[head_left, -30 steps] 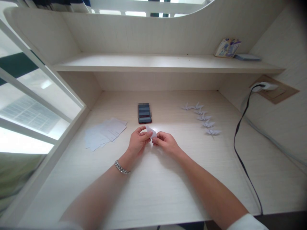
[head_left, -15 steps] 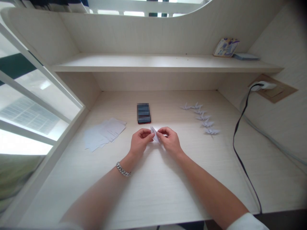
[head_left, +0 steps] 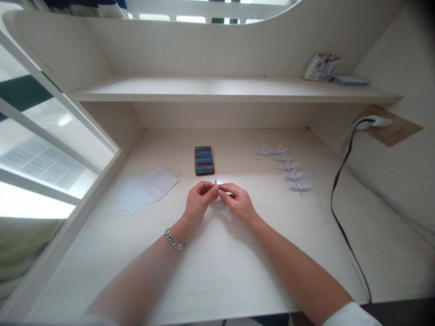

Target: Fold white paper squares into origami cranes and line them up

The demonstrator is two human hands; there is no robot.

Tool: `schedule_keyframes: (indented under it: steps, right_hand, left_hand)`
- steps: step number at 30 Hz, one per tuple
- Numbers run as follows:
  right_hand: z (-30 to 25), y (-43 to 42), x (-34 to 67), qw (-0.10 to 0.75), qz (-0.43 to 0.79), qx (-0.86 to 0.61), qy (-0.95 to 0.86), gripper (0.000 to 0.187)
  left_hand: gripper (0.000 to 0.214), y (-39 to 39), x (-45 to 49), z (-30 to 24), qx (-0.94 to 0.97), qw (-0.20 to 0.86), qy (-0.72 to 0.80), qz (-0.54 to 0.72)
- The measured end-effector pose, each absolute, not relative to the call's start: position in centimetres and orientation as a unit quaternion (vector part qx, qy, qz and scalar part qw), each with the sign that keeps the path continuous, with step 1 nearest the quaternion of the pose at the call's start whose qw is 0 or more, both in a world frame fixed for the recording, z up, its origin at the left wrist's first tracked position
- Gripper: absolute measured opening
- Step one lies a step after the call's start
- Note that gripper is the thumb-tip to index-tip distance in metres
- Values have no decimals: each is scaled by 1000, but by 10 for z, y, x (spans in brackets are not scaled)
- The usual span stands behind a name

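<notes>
Both hands meet over the middle of the pale desk (head_left: 217,267). My left hand (head_left: 199,201), with a metal bracelet at the wrist, and my right hand (head_left: 238,201) pinch a small folded piece of white paper (head_left: 216,183) between their fingertips. Only a narrow tip of the paper shows above the fingers; the rest is hidden inside the pinch. A dark phone (head_left: 204,161) lies flat just beyond the hands.
A loose stack of white paper sheets (head_left: 146,189) lies to the left. Several folded paper cranes (head_left: 288,168) form a row at the right. A black cable (head_left: 340,199) runs from a wall socket (head_left: 375,122) across the desk. A packet (head_left: 321,67) rests on the upper shelf.
The paper piece was wider and stood up between the hands; now it is pressed narrower and mostly hidden by the fingertips. The hands shifted slightly closer together.
</notes>
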State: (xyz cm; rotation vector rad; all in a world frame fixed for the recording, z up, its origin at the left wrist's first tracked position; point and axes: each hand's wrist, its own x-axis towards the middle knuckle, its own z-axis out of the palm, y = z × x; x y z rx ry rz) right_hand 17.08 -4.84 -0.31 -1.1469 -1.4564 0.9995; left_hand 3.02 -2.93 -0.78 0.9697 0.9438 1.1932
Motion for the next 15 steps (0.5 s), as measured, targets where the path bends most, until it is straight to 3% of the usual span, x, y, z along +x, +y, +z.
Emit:
schedule_keyframes:
  steps: [15]
  right_hand:
    - [-4,-48,172,490,432,-472,-592,28]
  left_hand:
    - [34,-28,30,-7,419,623,410,518]
